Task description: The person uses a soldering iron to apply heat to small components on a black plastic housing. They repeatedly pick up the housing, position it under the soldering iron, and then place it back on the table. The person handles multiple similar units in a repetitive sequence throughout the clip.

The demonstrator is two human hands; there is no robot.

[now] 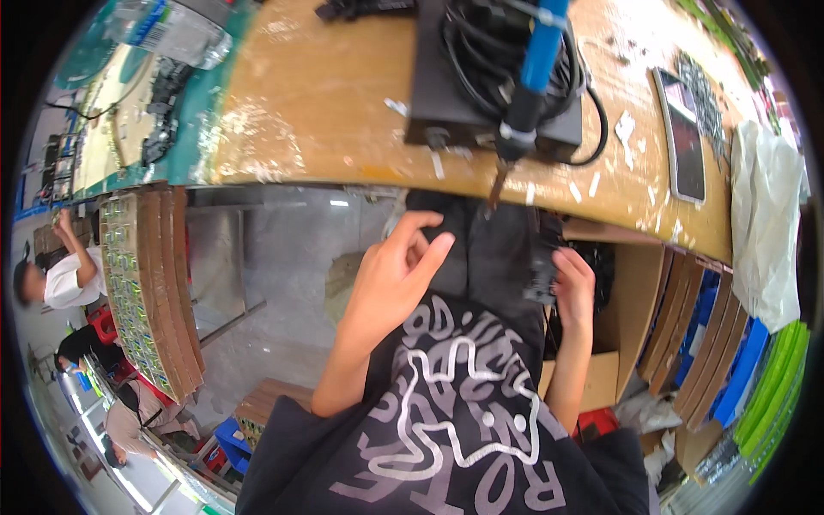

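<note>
My left hand is raised over my lap just off the table edge. Its thumb and index finger reach forward, apart from each other, and nothing shows between them. At the right side of my lap, my right hand has its fingers curled at a dark grey, bumpy piece; motion blur hides its exact kind. Above and between the hands hangs a blue and black electric screwdriver, its metal bit pointing down past the table edge.
On the wooden table a black box carries coiled black cable. A phone lies right, beside a heap of small grey parts and a white plastic bag. Below right stands an open carton. Stacked trays and other people are left.
</note>
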